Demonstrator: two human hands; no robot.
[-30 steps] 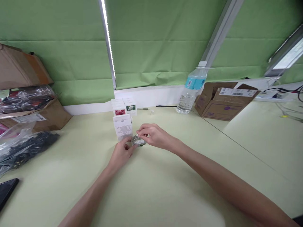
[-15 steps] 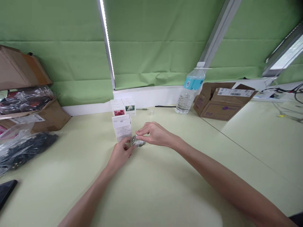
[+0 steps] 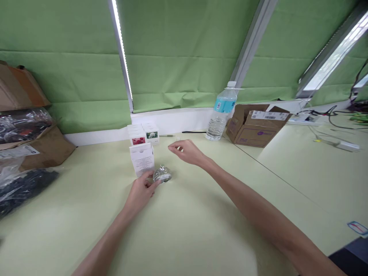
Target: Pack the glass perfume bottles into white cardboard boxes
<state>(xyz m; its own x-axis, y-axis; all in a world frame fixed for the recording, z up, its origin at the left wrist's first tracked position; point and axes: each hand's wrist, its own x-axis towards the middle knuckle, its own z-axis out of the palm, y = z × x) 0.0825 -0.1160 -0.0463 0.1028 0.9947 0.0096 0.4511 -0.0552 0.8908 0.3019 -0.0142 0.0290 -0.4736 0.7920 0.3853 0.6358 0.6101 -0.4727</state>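
On the table stands a small, rounded clear glass bottle (image 3: 162, 175) with a short narrow neck. My left hand (image 3: 140, 190) has its thumb and fingers closed around the bottle's left side. Up and to the right, apart from the bottle, my right hand (image 3: 188, 151) hovers with thumb and fingertips pinched together. Whatever is between those fingertips, if anything, is too small to tell. Just behind the right hand, tiny clear-white pieces (image 3: 178, 139) lie partly hidden. A white printed carton (image 3: 143, 160) stands upright directly behind my left fingers.
White boxes with flower pictures (image 3: 138, 141) stand behind the carton. A thin green stick (image 3: 166, 135) and a black strip (image 3: 194, 132) lie near the wall. Farther right are a water bottle (image 3: 220, 115) and cardboard box (image 3: 255, 126). Bagged dark items (image 3: 25, 188) lie left.
My right hand has moved from the glass bottle's top up and right, uncovering its neck. My left hand stays on the bottle. The whole view has shifted, with more showing on the right.
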